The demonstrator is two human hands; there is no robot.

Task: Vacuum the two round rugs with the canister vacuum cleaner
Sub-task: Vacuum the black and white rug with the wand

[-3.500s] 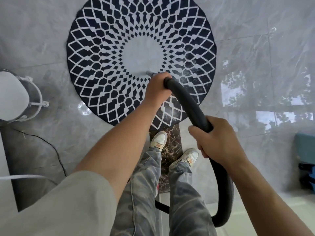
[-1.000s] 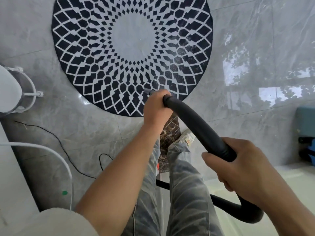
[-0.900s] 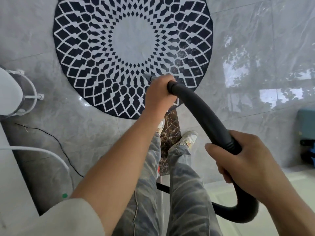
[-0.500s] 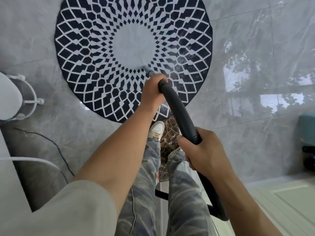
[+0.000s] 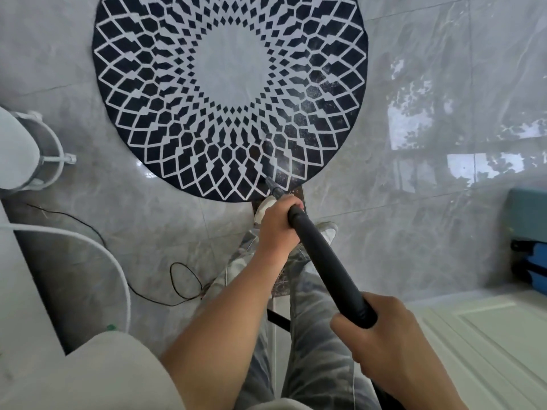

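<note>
Black and white diamonds spiral across a round rug (image 5: 231, 93) lying flat on the floor, its far edge cut off by the top of the frame. A person looks down at it, both hands wrapped round a thick black vacuum hose (image 5: 325, 261). The left hand (image 5: 276, 229) clenches the front end of the hose, where a thin metal tube (image 5: 273, 187) sticks out. The tube is blurred, and its tip sits over the near rim of the rug; whether it touches cannot be told. The right hand (image 5: 381, 341) grasps the hose farther back, and past that hand the hose is hidden and leaves the frame at the bottom. Pale shoes (image 5: 328, 230) and faded jeans (image 5: 313, 350) are partly covered by the arms. Glossy grey marble tile (image 5: 414, 232) forms the floor and reflects bright window light on the right. A thin black cable (image 5: 183, 279) loops beside the legs. At the left edge a white cylinder in a wire stand (image 5: 17, 149) is half cut off, as is a teal object (image 5: 529, 214) at the right edge.
</note>
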